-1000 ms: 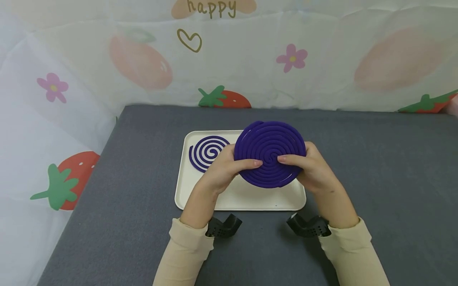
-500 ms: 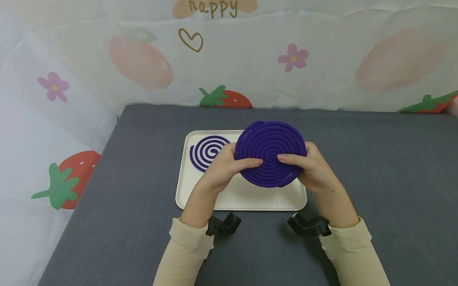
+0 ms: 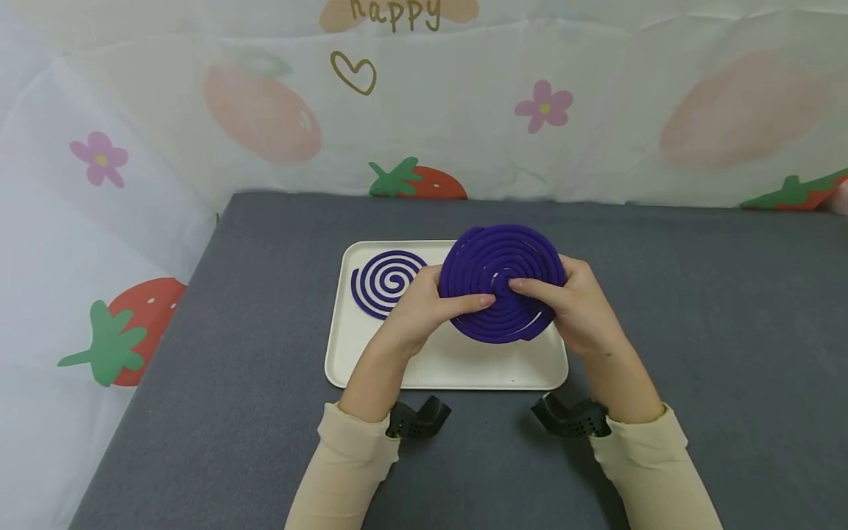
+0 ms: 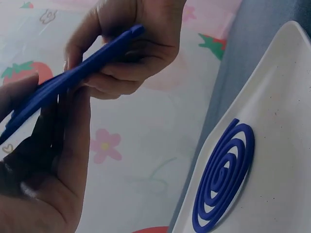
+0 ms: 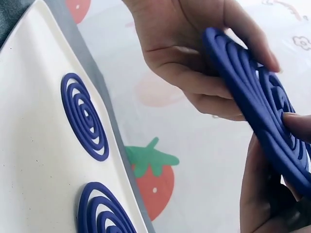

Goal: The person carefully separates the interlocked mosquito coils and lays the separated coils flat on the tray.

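Note:
Both hands hold a purple-blue disc (image 3: 493, 254) made of one thick strand coiled into a tight spiral, raised above the tray. My left hand (image 3: 417, 309) grips its left side, thumb lying across the face towards the centre. On the other side my right hand (image 3: 578, 305) grips the edge, its thumb tip pressing close to the spiral's middle. Small gaps show between some coils. Seen edge-on in the left wrist view, the disc (image 4: 63, 85) is thin, with fingers behind it. In the right wrist view the disc (image 5: 252, 109) looks slightly bent.
A cream rectangular tray (image 3: 490, 372) lies on the grey cloth-covered table (image 3: 695, 316). On it lies a looser spiral (image 3: 394, 280); the right wrist view shows two spirals, one smaller (image 5: 86, 114) and one partly cut off (image 5: 104, 208). A printed curtain (image 3: 464, 132) hangs behind.
The disc has shifted slightly and flexed. Gaps between its coils have widened near the centre and lower right edge. Both hands have moved a little with it.

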The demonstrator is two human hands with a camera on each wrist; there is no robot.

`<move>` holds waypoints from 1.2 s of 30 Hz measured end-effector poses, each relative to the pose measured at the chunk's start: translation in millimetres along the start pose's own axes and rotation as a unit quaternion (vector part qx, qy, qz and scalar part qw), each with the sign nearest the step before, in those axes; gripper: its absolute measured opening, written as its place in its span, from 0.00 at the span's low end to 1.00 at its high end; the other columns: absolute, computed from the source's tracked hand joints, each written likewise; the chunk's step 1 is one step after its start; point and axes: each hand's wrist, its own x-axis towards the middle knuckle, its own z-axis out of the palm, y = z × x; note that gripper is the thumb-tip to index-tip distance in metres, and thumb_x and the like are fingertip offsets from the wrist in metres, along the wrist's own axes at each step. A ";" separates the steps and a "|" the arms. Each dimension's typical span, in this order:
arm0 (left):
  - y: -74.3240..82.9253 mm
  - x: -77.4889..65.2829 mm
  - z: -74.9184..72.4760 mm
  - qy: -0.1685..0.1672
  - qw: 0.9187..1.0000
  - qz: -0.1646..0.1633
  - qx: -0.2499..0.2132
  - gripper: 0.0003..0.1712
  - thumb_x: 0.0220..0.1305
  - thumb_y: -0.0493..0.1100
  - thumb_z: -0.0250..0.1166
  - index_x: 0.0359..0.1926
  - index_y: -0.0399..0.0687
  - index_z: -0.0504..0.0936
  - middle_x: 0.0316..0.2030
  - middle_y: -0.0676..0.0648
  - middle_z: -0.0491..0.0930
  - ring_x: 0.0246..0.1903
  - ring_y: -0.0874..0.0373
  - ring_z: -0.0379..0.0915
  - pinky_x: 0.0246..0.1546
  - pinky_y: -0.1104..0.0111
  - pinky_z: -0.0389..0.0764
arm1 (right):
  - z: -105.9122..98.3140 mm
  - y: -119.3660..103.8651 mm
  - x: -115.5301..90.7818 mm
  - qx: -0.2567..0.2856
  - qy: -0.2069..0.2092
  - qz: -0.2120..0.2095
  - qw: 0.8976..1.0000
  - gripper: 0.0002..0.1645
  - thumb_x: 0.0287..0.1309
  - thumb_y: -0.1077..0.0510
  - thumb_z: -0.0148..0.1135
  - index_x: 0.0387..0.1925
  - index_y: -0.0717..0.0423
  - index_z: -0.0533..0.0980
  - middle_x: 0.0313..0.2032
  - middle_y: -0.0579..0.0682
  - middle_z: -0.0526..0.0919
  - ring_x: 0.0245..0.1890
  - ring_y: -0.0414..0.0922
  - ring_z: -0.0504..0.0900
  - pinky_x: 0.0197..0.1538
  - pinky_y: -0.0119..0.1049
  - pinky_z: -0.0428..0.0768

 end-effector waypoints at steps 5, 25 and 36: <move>-0.5 -0.9 -1.4 -0.028 0.999 0.011 -0.023 0.25 0.54 0.32 0.62 0.54 0.25 0.72 0.45 0.36 0.79 0.41 0.57 0.78 0.47 0.64 0.77 | -0.9 0.3 0.4 0.012 0.006 0.009 1.000 0.16 0.53 0.75 0.58 0.37 0.55 0.79 0.34 0.50 0.84 0.34 0.43 0.83 0.38 0.34 0.82; -7.3 -0.9 -7.2 -0.093 0.988 0.048 -0.110 0.16 0.52 0.35 0.55 0.39 0.23 0.75 0.28 0.53 0.81 0.29 0.63 0.79 0.32 0.71 0.81 | -9.8 0.8 1.2 0.070 -0.028 0.042 0.996 0.15 0.54 0.76 0.55 0.34 0.57 0.80 0.31 0.52 0.84 0.29 0.43 0.83 0.33 0.34 0.83; -8.0 0.3 -7.7 -0.104 0.990 0.028 -0.090 0.24 0.56 0.31 0.56 0.51 0.14 0.67 0.34 0.47 0.81 0.32 0.61 0.80 0.35 0.66 0.82 | -12.4 0.6 1.8 0.092 -0.034 0.045 0.994 0.15 0.54 0.76 0.54 0.34 0.59 0.80 0.32 0.53 0.84 0.29 0.43 0.83 0.33 0.35 0.83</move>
